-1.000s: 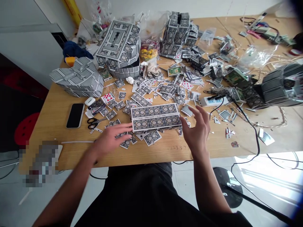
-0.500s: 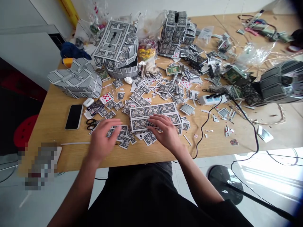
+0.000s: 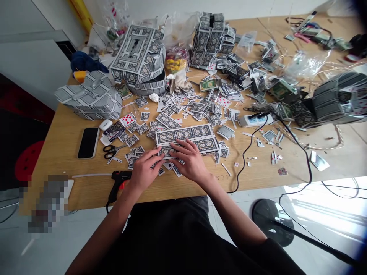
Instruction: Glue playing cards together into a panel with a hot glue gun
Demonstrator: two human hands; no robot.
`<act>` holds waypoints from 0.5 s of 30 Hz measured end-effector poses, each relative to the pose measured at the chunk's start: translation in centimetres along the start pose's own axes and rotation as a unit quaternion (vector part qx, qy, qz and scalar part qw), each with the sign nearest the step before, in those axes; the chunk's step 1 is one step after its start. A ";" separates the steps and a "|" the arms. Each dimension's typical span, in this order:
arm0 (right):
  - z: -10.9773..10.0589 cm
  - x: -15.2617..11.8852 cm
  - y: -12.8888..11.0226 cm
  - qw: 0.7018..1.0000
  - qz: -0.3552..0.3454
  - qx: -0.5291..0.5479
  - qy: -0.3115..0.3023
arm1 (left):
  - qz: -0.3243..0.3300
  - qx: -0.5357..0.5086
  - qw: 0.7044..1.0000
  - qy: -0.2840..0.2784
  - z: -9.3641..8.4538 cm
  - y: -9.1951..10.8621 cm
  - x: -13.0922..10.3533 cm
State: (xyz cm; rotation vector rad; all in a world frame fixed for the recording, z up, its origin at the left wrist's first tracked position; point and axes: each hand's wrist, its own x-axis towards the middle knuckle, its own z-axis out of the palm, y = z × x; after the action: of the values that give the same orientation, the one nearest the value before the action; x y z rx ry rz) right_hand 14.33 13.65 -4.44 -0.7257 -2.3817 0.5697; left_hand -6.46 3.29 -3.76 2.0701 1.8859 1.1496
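Observation:
A flat panel of patterned playing cards (image 3: 200, 133), made of two long rows, lies among loose cut cards near the front of the table. My left hand (image 3: 147, 168) touches the panel's left end with its fingertips, fingers a little bent and apart. Resting on the lower row, my right hand (image 3: 187, 158) has its fingers spread over the cards. Neither hand is closed round anything. A black glue gun (image 3: 117, 183) lies beside my left wrist, partly hidden by it. Black scissors (image 3: 111, 150) are just left of the cards.
A phone (image 3: 88, 143) and a white earbud case (image 3: 106, 124) lie at the left. Card-covered bags (image 3: 137, 53) stand at the back. Card scraps (image 3: 200, 107) spread across the middle. A power strip (image 3: 256, 120) with black cables sits to the right.
My left hand has moved right and down onto the panel's left end, uncovering the glue gun and scissors. My right hand has slid slightly left along the panel.

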 end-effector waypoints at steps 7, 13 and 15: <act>0.0 0.0 -0.1 1.000 -0.006 -0.004 0.006 | 0.001 -0.014 1.000 0.016 0.3 -0.2 -0.3; 0.5 0.2 -0.3 1.000 0.013 -0.003 0.027 | -0.011 -0.024 1.000 0.012 0.5 -0.2 -0.4; 0.5 0.3 -0.3 0.999 0.012 0.003 0.029 | -0.015 -0.029 0.999 0.003 0.3 0.0 -0.4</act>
State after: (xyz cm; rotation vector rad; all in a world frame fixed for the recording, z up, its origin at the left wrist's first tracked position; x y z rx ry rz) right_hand 13.74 13.44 -4.51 -0.7602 -2.3189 0.5582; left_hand -6.22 3.07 -4.12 2.0026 1.8567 1.1913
